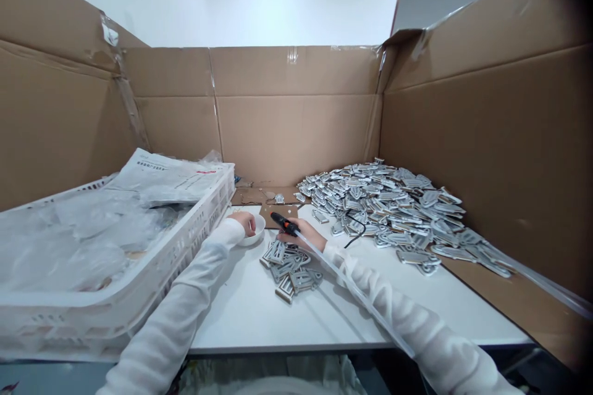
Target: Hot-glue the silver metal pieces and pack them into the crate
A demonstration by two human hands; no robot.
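My left hand (pixel 244 222) reaches into a small white bowl (pixel 256 236), its fingers drawn together; what they hold, if anything, is hidden. In my right hand (pixel 311 233) is a black and orange glue gun (pixel 288 226), its dark nozzle pointing up and left toward the bowl. A long translucent glue stick (pixel 356 291) runs from the back of it over my right sleeve. Just below both hands lies a small loose heap of grey, flat cut-out pieces (pixel 290 268) with brown edges, on the white tabletop (pixel 241 315).
A large pile of similar grey pieces (pixel 370 197) covers the back right, near a black cord (pixel 356 237). More translucent sticks (pixel 542 281) lie along the right side. A white plastic basket (pixel 185 253) holds clear bags and a printed white packet (pixel 167 179). Cardboard walls (pixel 296 129) enclose three sides.
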